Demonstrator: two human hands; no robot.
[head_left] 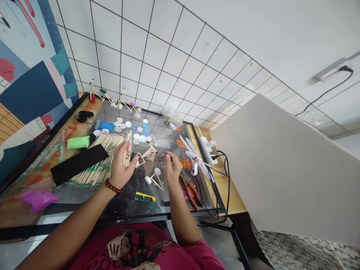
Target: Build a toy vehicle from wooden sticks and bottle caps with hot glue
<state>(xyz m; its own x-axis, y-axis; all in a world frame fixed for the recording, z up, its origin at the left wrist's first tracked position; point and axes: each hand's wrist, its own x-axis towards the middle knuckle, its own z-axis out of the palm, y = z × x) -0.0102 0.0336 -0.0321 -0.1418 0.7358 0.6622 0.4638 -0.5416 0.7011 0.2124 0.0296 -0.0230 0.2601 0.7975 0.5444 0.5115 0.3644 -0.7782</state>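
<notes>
Your left hand (119,169) is spread, thumb near the chopstick frame (146,153) lying between both hands; your right fingertips (168,156) nearly meet, grip unclear. Risk: a low right-wrist sweep could jar the cap-wheeled stick assembly (153,176).

From afar I look down on a shiny, black-edged table (123,207): white and blue bottle caps (143,138) lie scattered behind a small stick frame (155,180) with two white caps, a yellow-and-green cutter (145,197) in front of it. Wrapped wooden sticks (98,169) fill the left, near a green packet (78,142) and a blue packet (104,126); red-handled pliers (193,197) rest at right, two stick models (103,91) along the back.
</notes>
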